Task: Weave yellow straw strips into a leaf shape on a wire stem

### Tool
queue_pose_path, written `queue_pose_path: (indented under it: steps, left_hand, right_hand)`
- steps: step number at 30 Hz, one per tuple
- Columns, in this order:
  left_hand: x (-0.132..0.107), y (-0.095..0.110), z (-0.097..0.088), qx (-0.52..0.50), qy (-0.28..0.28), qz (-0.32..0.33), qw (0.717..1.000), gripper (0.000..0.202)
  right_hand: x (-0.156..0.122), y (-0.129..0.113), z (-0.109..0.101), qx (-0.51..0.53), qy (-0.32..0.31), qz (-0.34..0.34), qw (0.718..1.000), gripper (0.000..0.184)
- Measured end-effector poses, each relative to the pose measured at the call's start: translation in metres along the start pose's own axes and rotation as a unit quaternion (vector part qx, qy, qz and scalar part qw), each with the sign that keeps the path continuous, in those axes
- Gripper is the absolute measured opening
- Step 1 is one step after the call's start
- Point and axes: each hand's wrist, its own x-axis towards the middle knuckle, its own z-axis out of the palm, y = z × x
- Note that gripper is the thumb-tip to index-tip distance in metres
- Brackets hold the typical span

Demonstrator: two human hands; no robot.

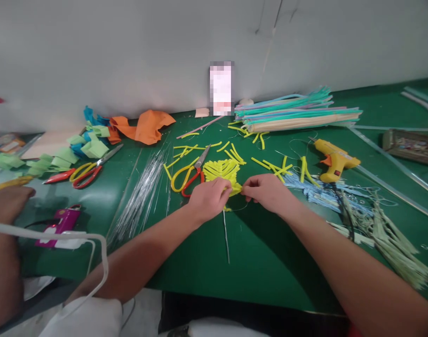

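Note:
A leaf shape of fuzzy yellow pipe cleaner pieces (221, 169) lies on the green tabletop, its rows slanting to a middle line. My left hand (209, 199) is closed in a pinch on its lower part, and the fingers cover what they grip. From beneath it a thin wire stem (226, 238) points toward me. At the leaf's lower right, my right hand (264, 191) pinches the end of a yellow piece. Red-and-yellow-handled scissors (201, 160) lie half open just left of the leaf. Short cut yellow pieces (283, 169) are scattered around.
Right of my hands are a yellow glue gun (335, 159) and blue strands (319, 192). Behind lies a pipe cleaner bundle (294, 114); a phone (221, 89) leans on the wall. Leftward are thin wires (141, 192), more scissors (89, 172), a purple power block (61, 224) and another person's arm (5, 257).

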Motion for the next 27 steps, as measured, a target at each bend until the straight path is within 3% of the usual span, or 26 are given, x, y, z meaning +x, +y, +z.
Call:
queue_pose_path:
  steps: [6,11,14,17,19,21,23,25,27]
  left_hand:
    - [0.0,0.0,-0.002,0.005,-0.003,0.003,1.0,0.017]
    - [0.001,0.002,-0.004,-0.027,0.012,0.003,1.0,0.015]
    - [0.001,0.0,-0.008,-0.058,0.052,0.023,0.997,0.017]
    - [0.001,-0.009,-0.024,-0.038,0.113,0.04,0.992,0.023]
    - [0.003,-0.019,-0.042,0.046,0.118,-0.015,0.992,0.026]
    - [0.005,-0.029,-0.06,0.16,0.067,-0.138,0.975,0.028]
    - [0.006,-0.038,-0.074,0.22,-0.032,-0.252,0.942,0.033]
    - [0.008,-0.043,-0.08,0.244,-0.123,-0.305,0.912,0.038]
    - [0.011,-0.043,-0.079,0.249,-0.181,-0.303,0.902,0.037]
  right_hand:
    - [-0.002,-0.008,0.008,-0.06,0.073,-0.017,0.995,0.015]
    - [0.002,-0.003,0.007,-0.011,0.032,-0.016,0.999,0.017]
    - [0.003,0.002,0.005,0.069,0.028,-0.017,0.997,0.016]
    - [0.004,0.005,0.004,0.202,0.062,-0.006,0.977,0.013]
    - [0.004,0.006,0.002,0.29,0.095,-0.009,0.952,0.012]
    - [0.004,0.006,0.001,0.366,0.123,-0.023,0.922,0.012]
    - [0.004,0.007,0.001,0.425,0.145,-0.042,0.892,0.011]
    - [0.004,0.007,0.001,0.458,0.157,-0.06,0.873,0.009]
    - [0.004,0.006,0.002,0.47,0.161,-0.07,0.865,0.007]
